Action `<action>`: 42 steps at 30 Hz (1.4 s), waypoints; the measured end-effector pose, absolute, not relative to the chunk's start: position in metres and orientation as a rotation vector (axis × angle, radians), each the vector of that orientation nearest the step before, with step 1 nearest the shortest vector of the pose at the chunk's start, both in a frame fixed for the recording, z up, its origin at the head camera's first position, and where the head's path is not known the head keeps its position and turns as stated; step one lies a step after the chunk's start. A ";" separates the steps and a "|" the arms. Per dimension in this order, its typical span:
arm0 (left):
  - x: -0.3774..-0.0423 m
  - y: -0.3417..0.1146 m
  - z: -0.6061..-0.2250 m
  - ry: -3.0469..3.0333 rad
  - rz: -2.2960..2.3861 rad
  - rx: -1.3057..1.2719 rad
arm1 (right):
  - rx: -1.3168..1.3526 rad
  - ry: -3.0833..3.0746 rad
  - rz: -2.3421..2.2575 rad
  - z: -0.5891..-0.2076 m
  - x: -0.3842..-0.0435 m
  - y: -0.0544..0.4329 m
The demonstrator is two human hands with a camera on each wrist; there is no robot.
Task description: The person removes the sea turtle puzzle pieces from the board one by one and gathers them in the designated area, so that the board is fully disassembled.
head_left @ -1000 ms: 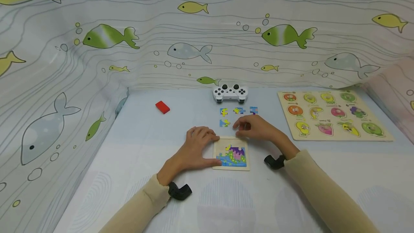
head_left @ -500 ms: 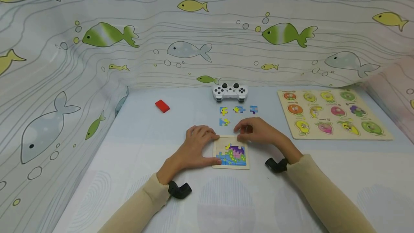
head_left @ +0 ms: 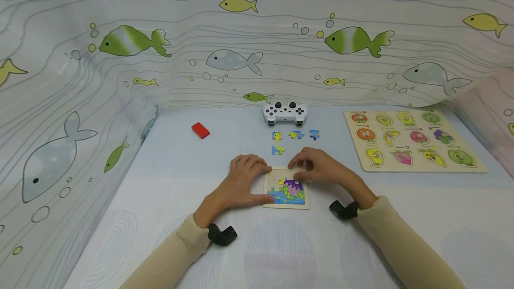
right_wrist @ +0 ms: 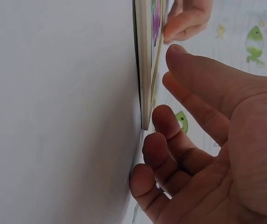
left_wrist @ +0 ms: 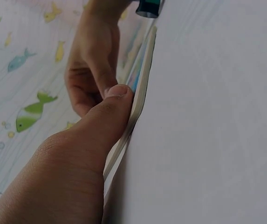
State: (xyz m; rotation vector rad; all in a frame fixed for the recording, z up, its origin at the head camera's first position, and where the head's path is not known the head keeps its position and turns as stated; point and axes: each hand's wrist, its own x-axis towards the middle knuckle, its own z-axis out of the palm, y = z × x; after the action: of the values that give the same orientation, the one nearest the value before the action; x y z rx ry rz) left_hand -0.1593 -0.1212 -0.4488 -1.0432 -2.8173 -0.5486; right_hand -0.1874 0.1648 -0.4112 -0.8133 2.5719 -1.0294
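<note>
A small square jigsaw board (head_left: 286,205) with a pale wooden rim lies on the table, its lower and right parts filled with blue, purple and pink pieces. My left hand (head_left: 244,183) holds its left side, thumb on the lower left corner and forefinger at the upper left. In the left wrist view that thumb (left_wrist: 106,116) lies on the rim. Over the board's upper right corner is my right hand (head_left: 322,167), fingers loosely bent. The right wrist view shows a gap between thumb and forefinger, with no piece visible there. The corner beneath this hand is hidden.
Several loose jigsaw pieces (head_left: 296,134) lie beyond the board. Behind them stands a white game controller (head_left: 285,113). A red block (head_left: 200,130) is at the left. At the right lies a large wooden fruit puzzle (head_left: 413,146). A fish-printed cloth forms the backdrop.
My right hand has come slightly nearer to me, its thumb moving from the board's upper edge onto its upper right area. My left hand stays on the board. The loose pieces have not moved.
</note>
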 end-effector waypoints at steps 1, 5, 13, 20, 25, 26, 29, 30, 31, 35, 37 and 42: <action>-0.159 -0.121 -0.449 -2.817 -0.548 -1.043 | -0.823 2.574 -1.025 -0.411 -0.186 0.165; -0.159 -0.121 -0.448 -2.816 -0.546 -1.044 | -0.839 2.579 -1.007 -0.411 -0.183 0.164; -0.159 -0.122 -0.447 -2.825 -0.536 -1.045 | -0.884 2.575 -0.969 -0.411 -0.180 0.160; -0.160 -0.122 -0.446 -2.830 -0.539 -1.041 | -0.891 2.571 -0.942 -0.409 -0.176 0.153; -0.160 -0.121 -0.447 -2.838 -0.535 -1.037 | -0.908 2.563 -0.913 -0.409 -0.172 0.148; -0.160 -0.121 -0.447 -2.840 -0.531 -1.036 | -0.914 2.560 -0.905 -0.409 -0.171 0.147; -0.160 -0.121 -0.447 -2.844 -0.530 -1.035 | -0.951 2.553 -0.880 -0.409 -0.170 0.146; -0.160 -0.121 -0.447 -2.843 -0.531 -1.035 | -0.970 2.552 -0.871 -0.409 -0.169 0.145; -0.160 -0.121 -0.448 -2.842 -0.529 -1.035 | -0.987 2.548 -0.866 -0.409 -0.169 0.145; -0.160 -0.122 -0.448 -2.838 -0.527 -1.035 | -1.046 2.539 -0.838 -0.409 -0.168 0.144; -0.160 -0.122 -0.448 -2.838 -0.526 -1.034 | -1.056 2.533 -0.824 -0.409 -0.167 0.144; -0.160 -0.122 -0.447 -2.840 -0.531 -1.037 | -1.080 2.523 -0.814 -0.409 -0.166 0.145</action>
State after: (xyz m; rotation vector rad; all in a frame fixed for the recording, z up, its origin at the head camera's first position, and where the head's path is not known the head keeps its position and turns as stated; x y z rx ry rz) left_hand -0.1597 -0.1215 -0.4467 -1.0369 -2.8398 -0.5314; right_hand -0.1662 0.1452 -0.4089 -1.0798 2.5226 -0.8141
